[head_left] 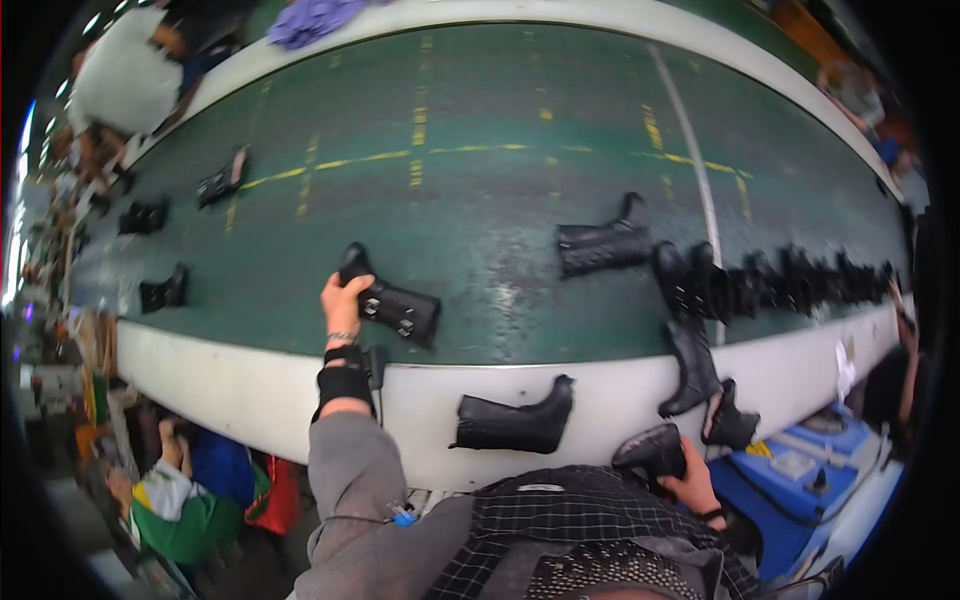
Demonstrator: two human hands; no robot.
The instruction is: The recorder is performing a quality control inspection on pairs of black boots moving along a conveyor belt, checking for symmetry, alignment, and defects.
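Observation:
My left hand [345, 302] reaches over the green belt, closed on the ankle of a black buckled boot [402, 314]. That boot lies on its side with its toe pointing away from me. Low on the right, close to my body, my right hand [692, 482] grips a second black boot [652, 450], its sole partly turned up; my body hides its lower part. Between my hands a black boot [515, 418] lies on the white ledge [425, 382]. To the right, a tall boot [690, 370] leans across the belt's edge beside a shorter-looking boot [730, 415].
The green belt [480, 220] carries a lone boot [605, 238], a dense row of boots [790, 283] at right and several at far left. A blue machine or case [800, 480] stands at my right. Other people work around the belt; purple cloth [312, 22] lies across it.

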